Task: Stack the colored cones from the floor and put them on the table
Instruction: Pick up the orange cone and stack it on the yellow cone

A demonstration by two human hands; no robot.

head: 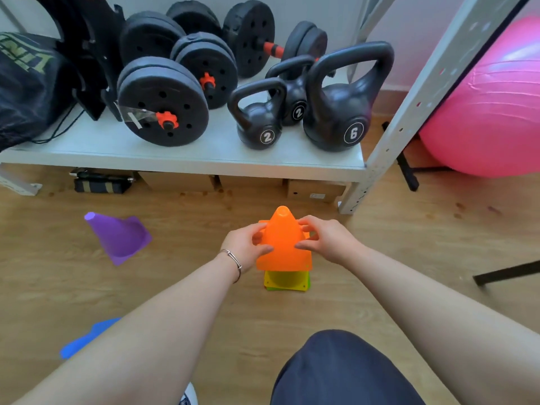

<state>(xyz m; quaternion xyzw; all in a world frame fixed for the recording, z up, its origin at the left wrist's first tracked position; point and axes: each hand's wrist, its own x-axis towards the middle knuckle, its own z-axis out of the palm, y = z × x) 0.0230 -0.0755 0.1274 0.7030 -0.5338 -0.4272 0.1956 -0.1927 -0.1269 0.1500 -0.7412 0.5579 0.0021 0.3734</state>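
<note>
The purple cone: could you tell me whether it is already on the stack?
No, the purple cone sits alone on the floor, well left of the stack topped by the orange cone.

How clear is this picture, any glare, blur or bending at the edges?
Head view: even light, soft shadows; a bright sheen on the pink ball; the shelf post leans from wide-angle bending; the orange cone is sharp, the blue cone near the edge is smeared.

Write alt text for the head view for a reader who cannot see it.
The left hand and right hand hold an orange plastic cone over a yellow plastic cone on the wooden floor. A purple plastic cone sits farther left; black kettlebells and dumbbells sit on a white shelf behind.
</note>
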